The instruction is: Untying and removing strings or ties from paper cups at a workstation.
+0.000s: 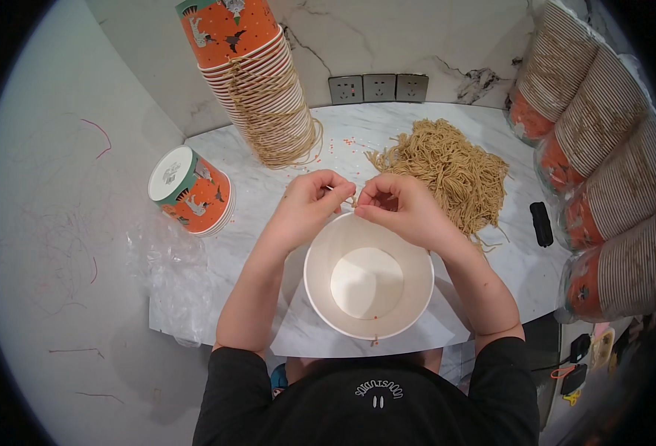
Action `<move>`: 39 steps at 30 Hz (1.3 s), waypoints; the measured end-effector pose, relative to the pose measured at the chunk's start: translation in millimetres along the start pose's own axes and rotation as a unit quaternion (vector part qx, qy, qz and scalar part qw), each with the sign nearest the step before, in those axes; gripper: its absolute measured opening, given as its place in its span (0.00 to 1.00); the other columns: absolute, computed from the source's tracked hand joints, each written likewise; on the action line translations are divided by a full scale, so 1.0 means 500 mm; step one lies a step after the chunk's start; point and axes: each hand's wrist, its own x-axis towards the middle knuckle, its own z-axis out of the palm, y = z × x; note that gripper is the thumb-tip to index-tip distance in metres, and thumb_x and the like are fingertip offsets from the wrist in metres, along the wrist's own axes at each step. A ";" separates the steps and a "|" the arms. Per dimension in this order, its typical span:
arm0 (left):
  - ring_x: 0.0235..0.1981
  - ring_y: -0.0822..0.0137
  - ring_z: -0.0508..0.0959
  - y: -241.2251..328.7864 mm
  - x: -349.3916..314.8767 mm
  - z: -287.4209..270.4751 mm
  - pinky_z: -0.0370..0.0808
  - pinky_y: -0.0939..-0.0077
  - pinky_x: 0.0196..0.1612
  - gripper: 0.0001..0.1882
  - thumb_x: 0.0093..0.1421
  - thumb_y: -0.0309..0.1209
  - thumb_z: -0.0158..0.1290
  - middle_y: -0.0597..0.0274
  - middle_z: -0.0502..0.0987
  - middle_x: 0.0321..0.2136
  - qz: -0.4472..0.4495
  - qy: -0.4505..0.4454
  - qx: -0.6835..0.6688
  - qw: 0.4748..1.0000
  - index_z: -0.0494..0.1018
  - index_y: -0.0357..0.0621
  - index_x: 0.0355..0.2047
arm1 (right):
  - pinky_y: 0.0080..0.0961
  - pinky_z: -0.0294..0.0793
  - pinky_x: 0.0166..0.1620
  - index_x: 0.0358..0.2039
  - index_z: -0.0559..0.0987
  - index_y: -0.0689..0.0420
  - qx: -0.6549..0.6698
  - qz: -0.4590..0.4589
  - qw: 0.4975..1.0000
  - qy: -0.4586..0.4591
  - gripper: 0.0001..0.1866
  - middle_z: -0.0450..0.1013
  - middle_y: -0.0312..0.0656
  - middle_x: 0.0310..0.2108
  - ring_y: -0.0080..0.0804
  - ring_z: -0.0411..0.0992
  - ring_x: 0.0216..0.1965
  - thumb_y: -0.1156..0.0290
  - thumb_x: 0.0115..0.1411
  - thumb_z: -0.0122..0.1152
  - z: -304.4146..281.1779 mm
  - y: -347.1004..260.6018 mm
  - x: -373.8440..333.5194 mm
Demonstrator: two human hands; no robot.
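A white paper bucket (415, 293) stands with its mouth up in front of me, its inside bare white. At its far rim my left hand (306, 209) and my right hand (404, 209) meet, thumb and forefinger pinched on each side. Between the fingertips shows a short bit of tan string (354, 201); most of it is hidden by the fingers. Just beyond my right hand lies a loose heap of tan strings (454, 167). Small orange specks (375, 342) cling to the bucket's near rim.
A tall leaning stack of orange-printed paper buckets (268, 104), strung with tan strings, stands back left. Nearer are a short upturned stack (203, 195) and clear plastic wrap (168, 267). Wrapped bucket stacks (595, 126) line the right, beside a small black object (541, 224). Wall sockets (379, 88) sit behind.
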 end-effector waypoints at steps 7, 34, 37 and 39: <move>0.27 0.82 0.71 -0.009 0.007 -0.029 0.69 0.85 0.31 0.09 0.67 0.34 0.56 0.73 0.74 0.27 0.002 -0.003 0.035 0.999 0.77 0.40 0.37 | 0.14 0.70 0.32 0.29 0.78 0.60 0.003 -0.004 1.000 -0.018 0.03 0.74 0.29 0.28 0.12 0.70 0.29 0.76 0.57 0.64 -0.012 0.003 0.000; 0.35 0.78 0.78 0.025 -0.010 -0.033 0.72 0.82 0.39 0.20 0.57 0.22 0.59 0.64 0.72 0.48 0.002 -0.059 -0.178 0.982 0.68 0.42 0.49 | 0.13 0.69 0.29 0.34 0.83 0.60 0.125 0.066 0.989 -0.038 0.08 0.77 0.30 0.26 0.11 0.70 0.25 0.68 0.60 0.67 0.004 0.006 0.016; 0.32 0.78 0.76 0.025 -0.006 -0.027 0.70 0.82 0.36 0.17 0.56 0.21 0.58 0.67 0.73 0.44 -0.010 -0.040 -0.168 0.985 0.69 0.44 0.45 | 0.15 0.72 0.32 0.33 0.84 0.60 0.130 0.067 0.987 -0.069 0.08 0.79 0.32 0.27 0.13 0.72 0.27 0.68 0.60 0.66 -0.002 0.040 0.028; 0.31 0.78 0.75 0.023 -0.005 -0.026 0.69 0.82 0.34 0.16 0.55 0.21 0.57 0.69 0.73 0.42 -0.016 -0.023 -0.157 0.987 0.69 0.45 0.44 | 0.15 0.73 0.33 0.33 0.84 0.61 0.132 0.075 0.983 -0.100 0.08 0.79 0.33 0.28 0.14 0.73 0.28 0.69 0.59 0.65 -0.002 0.051 0.031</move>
